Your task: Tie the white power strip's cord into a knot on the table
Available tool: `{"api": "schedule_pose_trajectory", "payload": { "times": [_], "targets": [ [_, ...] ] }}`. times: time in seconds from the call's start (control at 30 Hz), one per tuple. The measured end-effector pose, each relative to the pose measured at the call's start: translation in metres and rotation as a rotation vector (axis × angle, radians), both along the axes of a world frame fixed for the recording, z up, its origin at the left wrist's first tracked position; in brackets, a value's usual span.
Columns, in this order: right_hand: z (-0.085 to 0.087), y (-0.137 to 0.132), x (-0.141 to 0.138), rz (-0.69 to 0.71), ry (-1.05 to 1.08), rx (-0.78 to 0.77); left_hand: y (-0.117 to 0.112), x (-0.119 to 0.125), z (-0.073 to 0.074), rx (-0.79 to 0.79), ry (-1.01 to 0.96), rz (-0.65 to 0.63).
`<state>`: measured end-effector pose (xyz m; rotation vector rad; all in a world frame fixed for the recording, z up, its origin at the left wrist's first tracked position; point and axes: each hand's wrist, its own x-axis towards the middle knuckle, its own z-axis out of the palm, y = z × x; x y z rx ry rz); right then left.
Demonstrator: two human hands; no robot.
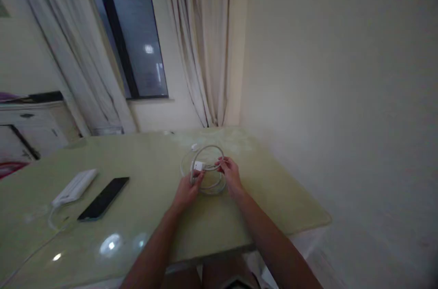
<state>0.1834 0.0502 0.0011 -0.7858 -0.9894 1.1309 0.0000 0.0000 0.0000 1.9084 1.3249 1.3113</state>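
A white charging cable [209, 147] is looped into a loose coil above the table, between my two hands. My left hand [188, 191] is closed on the coil's left side, close to a small white block [199, 166] that looks like a plug or power adapter. On the coil's right side, the fingers of my right hand [230, 173] pinch the cable. A small white end piece [195, 147] lies on the table just beyond the coil. Part of the cable is hidden behind my fingers.
The glossy greenish table [153, 216] reflects lights. At the left lie a black phone [104, 198] and a white slab-shaped device [75, 186] with a white cord. A wall [325, 97] runs along the right, with curtains [212, 43] and a window behind.
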Motion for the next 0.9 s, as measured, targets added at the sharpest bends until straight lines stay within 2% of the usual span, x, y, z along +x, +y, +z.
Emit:
{"api": "schedule_pose_trajectory", "payload": {
  "times": [0.17, 0.27, 0.33, 0.4, 0.47, 0.53, 0.6, 0.67, 0.77, 0.9],
  "targets": [
    [0.000, 0.005, 0.006, -0.103, 0.094, -0.011, 0.001, 0.000, 0.002, -0.016, -0.063, 0.098],
    [-0.002, 0.007, 0.007, -0.135, 0.032, -0.013, 0.006, -0.005, 0.001, -0.059, -0.141, 0.155],
    [-0.006, 0.008, 0.008, -0.245, -0.064, -0.002, 0.011, -0.011, -0.001, -0.076, -0.185, 0.222],
    [-0.011, 0.009, 0.009, -0.390, -0.144, -0.002, 0.017, -0.018, -0.005, -0.074, -0.186, 0.355],
    [-0.015, 0.010, 0.012, -0.496, -0.179, 0.007, 0.022, -0.024, -0.012, -0.098, -0.132, 0.485],
    [-0.017, 0.012, 0.014, -0.544, -0.180, 0.030, 0.024, -0.027, -0.019, -0.141, -0.045, 0.522],
    [-0.018, 0.013, 0.016, -0.554, -0.156, 0.044, 0.025, -0.029, -0.026, -0.167, -0.001, 0.461],
    [-0.018, 0.015, 0.016, -0.537, -0.095, 0.030, 0.026, -0.028, -0.030, -0.171, -0.054, 0.380],
    [-0.016, 0.018, 0.016, -0.442, 0.057, -0.010, 0.027, -0.027, -0.027, -0.173, -0.317, 0.293],
    [-0.016, 0.018, 0.017, -0.298, 0.143, -0.089, 0.023, -0.024, -0.012, -0.151, -0.682, 0.112]
  ]
}}
